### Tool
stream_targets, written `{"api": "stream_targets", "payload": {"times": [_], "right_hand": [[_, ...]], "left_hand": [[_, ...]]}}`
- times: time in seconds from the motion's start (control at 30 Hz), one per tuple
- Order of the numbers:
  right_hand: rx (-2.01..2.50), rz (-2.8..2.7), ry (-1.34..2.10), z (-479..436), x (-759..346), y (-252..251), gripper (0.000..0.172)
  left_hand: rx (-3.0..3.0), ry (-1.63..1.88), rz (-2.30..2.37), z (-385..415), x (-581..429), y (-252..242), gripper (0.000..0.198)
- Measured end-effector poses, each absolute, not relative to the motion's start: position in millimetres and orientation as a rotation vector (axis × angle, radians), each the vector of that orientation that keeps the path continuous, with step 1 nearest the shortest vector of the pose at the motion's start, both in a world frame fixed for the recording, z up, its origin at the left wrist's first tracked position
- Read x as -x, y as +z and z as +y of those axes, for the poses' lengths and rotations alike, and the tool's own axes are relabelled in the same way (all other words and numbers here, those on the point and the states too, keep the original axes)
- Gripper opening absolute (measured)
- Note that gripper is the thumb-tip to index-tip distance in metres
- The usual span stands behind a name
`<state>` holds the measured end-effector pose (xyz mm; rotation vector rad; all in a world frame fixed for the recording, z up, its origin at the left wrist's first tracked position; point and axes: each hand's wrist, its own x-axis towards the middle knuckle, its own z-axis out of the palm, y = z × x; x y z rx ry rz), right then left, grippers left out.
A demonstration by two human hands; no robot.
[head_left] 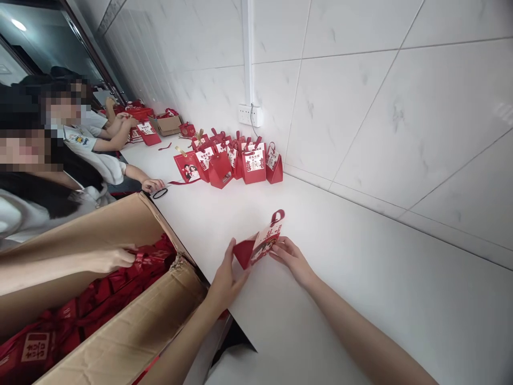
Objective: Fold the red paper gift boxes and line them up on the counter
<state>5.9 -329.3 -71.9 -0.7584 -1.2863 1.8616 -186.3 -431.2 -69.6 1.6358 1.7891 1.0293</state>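
Between my two hands is a small red gift box [244, 251] with a printed card on its front and a ribbon loop [278, 216] standing up from the top. My left hand [226, 280] grips its left side, thumb low and fingers behind. At the right side, my right hand [293, 258] pinches the card's edge with bent fingers. The box is tilted, just over or on the white table [360, 278]; I cannot tell whether it touches. Its underside and back are hidden.
Several finished-looking red gift boxes [254, 166] stand against the tiled wall. On my left is a large open carton [120, 326] full of red boxes, with a co-worker's hand [114, 260] reaching in. Other people sit along the table, near a black ring [160, 193] and a smaller carton [168, 125].
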Motion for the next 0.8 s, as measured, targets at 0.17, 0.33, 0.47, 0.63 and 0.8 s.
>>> {"api": "stream_targets", "payload": {"times": [0.17,0.33,0.47,0.63,0.8], "right_hand": [[0.646,-1.257,1.923,-345,4,-48,0.028],[0.594,-1.436,1.888,-362,17,-19,0.032],[0.507,-1.639,1.947,-371,21,-16,0.03],[0.642,-1.696,1.99,-366,13,-58,0.026],[0.798,-1.705,1.999,-357,4,-91,0.029]], "left_hand": [[-1.426,1.547,1.534,-441,185,-50,0.089],[-1.256,1.557,1.504,-453,194,-37,0.048],[-1.02,1.776,1.773,-476,226,1,0.069],[-1.023,1.921,1.992,-527,305,81,0.066],[-0.776,1.749,2.332,-583,386,121,0.061]]}}
